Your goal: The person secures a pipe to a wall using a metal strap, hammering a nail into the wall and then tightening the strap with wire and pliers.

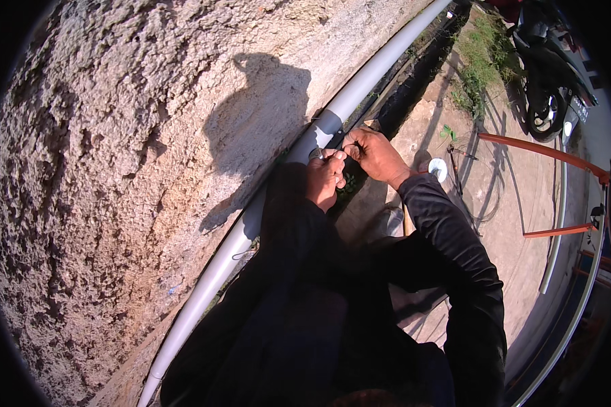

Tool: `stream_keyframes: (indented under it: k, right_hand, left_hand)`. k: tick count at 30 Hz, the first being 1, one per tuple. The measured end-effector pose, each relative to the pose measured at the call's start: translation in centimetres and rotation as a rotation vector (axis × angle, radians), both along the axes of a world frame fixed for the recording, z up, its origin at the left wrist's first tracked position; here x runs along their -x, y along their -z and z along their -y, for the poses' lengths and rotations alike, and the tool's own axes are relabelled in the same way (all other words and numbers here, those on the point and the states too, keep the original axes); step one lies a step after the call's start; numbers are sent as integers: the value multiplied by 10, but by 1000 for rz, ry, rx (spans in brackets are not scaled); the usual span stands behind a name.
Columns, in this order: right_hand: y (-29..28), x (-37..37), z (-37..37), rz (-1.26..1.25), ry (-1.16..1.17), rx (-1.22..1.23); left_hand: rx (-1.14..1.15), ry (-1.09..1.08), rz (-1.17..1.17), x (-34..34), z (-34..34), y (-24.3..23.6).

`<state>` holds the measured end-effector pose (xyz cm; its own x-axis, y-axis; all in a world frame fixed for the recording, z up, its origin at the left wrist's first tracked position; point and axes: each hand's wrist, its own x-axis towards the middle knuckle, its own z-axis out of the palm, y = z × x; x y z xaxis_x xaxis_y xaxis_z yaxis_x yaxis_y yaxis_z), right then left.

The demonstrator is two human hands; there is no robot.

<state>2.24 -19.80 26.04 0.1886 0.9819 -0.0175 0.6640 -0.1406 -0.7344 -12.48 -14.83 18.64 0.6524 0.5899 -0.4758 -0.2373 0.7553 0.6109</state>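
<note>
Because the fingertips meet over something very small beside the grey pipe, a slip looks like the likeliest trouble: if the pinch slackens, whatever is between them could spring loose or drop into the dark gap along the pipe's right side. Sharp shade across the pipe there could also hide a poor hold. Rough wall stands close on the pipe's left, so knuckles pushed that way could scrape, and a careless tug might shift the pipe itself, as I cannot tell how firmly it is fixed.

The pipe runs diagonally past both hands. Its shaded middle stretch lies just left of the left hand, whose fingers curl inward with the tips near a small metallic bit at the pipe's edge. Further out on the pipe's right side, the right hand brings thumb and forefinger close together beside a small dark piece. Whether either hand actually grips anything is too small to tell. Lower down the pipe, a thin loop shows against its side, well apart from both hands.
</note>
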Motion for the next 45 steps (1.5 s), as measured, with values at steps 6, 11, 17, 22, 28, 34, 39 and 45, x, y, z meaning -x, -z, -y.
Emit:
stream_keyframes:
  k: [6, 11, 17, 22, 28, 34, 39, 45]
  right_hand:
    - [110, -61, -49, 114, -43, -75]
    - [191, -60, -74, 225, 342, 12]
    - [252, -79, -100, 126, 514, 118]
    - [267, -69, -120, -28, 572, 238]
    - [264, -43, -107, 232, 391, 128]
    - [247, -20, -114, 264, 386, 311]
    - [260, -33, -117, -8, 379, 225]
    - [259, -67, -129, -55, 488, 234]
  left_hand:
    - [143, 37, -298, -50, -65, 54]
    - [-29, 100, -452, -66, -98, 121]
    - [-239, 7, -631, -74, -87, 167]
    - [-424, -40, -779, -76, -84, 190]
    - [-522, -95, -774, -79, -86, 194]
    - [-637, -12, -912, -72, -89, 195]
    - [-612, -31, -830, -70, -87, 194]
    - [-682, 179, -1010, -75, -87, 181]
